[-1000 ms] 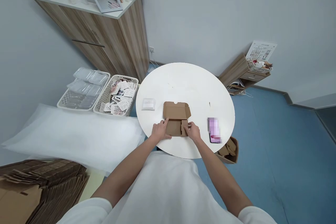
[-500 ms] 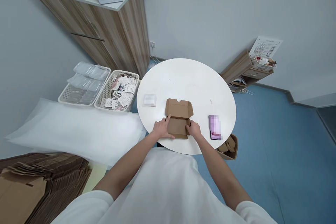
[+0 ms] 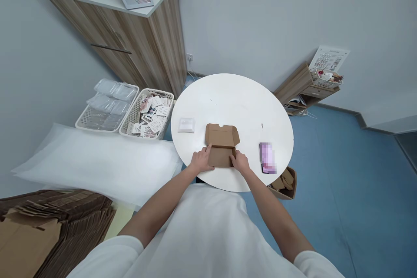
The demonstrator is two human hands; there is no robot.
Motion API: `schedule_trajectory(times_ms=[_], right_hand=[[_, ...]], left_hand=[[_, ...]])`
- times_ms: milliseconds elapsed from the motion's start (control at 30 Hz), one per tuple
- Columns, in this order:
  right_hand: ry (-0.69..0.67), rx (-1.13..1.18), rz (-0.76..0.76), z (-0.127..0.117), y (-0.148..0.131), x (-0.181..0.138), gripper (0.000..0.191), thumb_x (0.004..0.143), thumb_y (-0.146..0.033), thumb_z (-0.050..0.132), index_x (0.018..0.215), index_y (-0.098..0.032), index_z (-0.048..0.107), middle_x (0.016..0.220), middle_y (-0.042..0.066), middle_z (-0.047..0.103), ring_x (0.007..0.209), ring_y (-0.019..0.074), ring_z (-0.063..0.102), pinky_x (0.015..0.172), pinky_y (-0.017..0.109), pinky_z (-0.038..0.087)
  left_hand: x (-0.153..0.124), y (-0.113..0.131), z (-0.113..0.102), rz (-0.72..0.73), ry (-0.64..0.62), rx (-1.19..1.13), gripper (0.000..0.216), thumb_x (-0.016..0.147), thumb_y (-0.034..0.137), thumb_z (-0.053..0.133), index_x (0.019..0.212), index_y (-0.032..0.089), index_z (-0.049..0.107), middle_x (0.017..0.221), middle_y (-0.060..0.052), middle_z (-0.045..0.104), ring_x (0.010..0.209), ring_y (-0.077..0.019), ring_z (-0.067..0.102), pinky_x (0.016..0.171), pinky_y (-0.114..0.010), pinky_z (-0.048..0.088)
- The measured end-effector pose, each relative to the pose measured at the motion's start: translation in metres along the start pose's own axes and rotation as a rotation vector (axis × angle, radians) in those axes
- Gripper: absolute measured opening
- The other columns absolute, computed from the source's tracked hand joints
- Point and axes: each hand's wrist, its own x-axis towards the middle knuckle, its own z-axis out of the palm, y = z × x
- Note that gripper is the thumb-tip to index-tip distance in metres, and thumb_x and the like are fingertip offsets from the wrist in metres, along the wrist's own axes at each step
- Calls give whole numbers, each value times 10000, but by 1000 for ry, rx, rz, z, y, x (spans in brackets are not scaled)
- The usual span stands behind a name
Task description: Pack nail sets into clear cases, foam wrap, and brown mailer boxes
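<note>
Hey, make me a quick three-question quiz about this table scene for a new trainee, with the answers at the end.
1. True or false: the cardboard box on the round white table has its lid shut.
2. What lies on the table to the left of the box? A) a pair of scissors B) a small clear packet C) a roll of tape
3. Which sides of the box do the left hand and the right hand hold?
Key: 1 false, the lid is folded open toward the far side. 2 B. 3 The left hand holds the left side, the right hand the right side.
</note>
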Motion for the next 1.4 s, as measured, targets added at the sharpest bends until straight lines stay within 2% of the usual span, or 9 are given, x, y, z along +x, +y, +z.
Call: schedule_trajectory(times_ms=[100, 200, 300, 433, 700, 867, 967, 1167, 1400], right_hand=[[-43, 121, -30, -3, 5, -11, 261, 830, -398, 376, 922, -180, 487, 885, 88, 607, 807, 221, 576, 633, 301, 417], [-82, 292, -140, -4, 11, -24, 301, 814, -347, 416, 1079, -210, 454, 1023, 60, 593, 899, 191, 567, 709, 290, 441], [-100, 409, -240, -3, 16, -36, 491, 741, -280, 532, 1203, -237, 370, 1124, 59, 550, 942, 178, 555, 723, 283, 462], [-107, 496, -256, 2, 23, -43, 700, 647, -202, 621, 1267, -245, 298, 1134, 70, 536, 857, 170, 577, 674, 291, 488], [14, 500, -150, 7, 41, -47, 610, 705, -183, 526, 1270, -244, 306, 1146, 59, 534, 937, 184, 574, 780, 308, 471], [9, 514, -104, 4, 52, -45, 618, 726, -213, 507, 1293, -238, 264, 1145, 64, 535, 831, 169, 608, 755, 309, 476], [23, 465, -97, 1, 57, -44, 584, 732, -232, 510, 1275, -246, 296, 1132, 52, 545, 820, 167, 607, 753, 300, 461], [3, 253, -137, -6, 60, -37, 454, 737, -273, 546, 1167, -222, 413, 994, 45, 610, 890, 203, 573, 690, 268, 411], [-64, 50, -95, -12, 57, -22, 241, 765, -306, 539, 953, -160, 506, 879, 66, 618, 798, 197, 571, 617, 246, 354]], left_hand=[[-2, 0, 1, -9, -3, -18, 1157, 537, 535, 653, 1356, 246, -111, 1193, -139, 423, 992, -299, 519, 775, -371, 379], [-4, 1, 1, -6, 5, -28, 1173, 521, 558, 651, 1357, 246, -111, 1186, -137, 420, 974, -302, 530, 761, -370, 391], [-6, 1, 2, 7, 3, -52, 1188, 508, 568, 655, 1357, 252, -114, 1185, -135, 412, 964, -305, 537, 736, -360, 406], [-6, 4, 4, 16, -18, -103, 1204, 510, 552, 670, 1349, 267, -145, 1188, -129, 402, 957, -292, 547, 705, -332, 420], [3, 15, 16, 74, -9, -186, 1126, 596, 521, 639, 1350, 259, -155, 1195, -115, 412, 944, -261, 552, 685, -313, 429], [3, 16, 29, 178, 119, -332, 982, 717, 442, 552, 1353, 218, -163, 1339, -124, 319, 1150, -259, 417, 845, -340, 399], [1, 15, 34, 204, 116, -378, 891, 759, 394, 509, 1363, 214, -121, 1345, -105, 342, 1164, -242, 407, 869, -341, 392], [3, 19, 39, 160, 106, -355, 842, 776, 334, 499, 1372, 213, -84, 1338, -106, 363, 1164, -245, 411, 860, -341, 393], [8, 22, 45, 102, 155, -349, 759, 813, 293, 449, 1377, 206, -50, 1290, -114, 430, 1115, -265, 463, 822, -354, 406]])
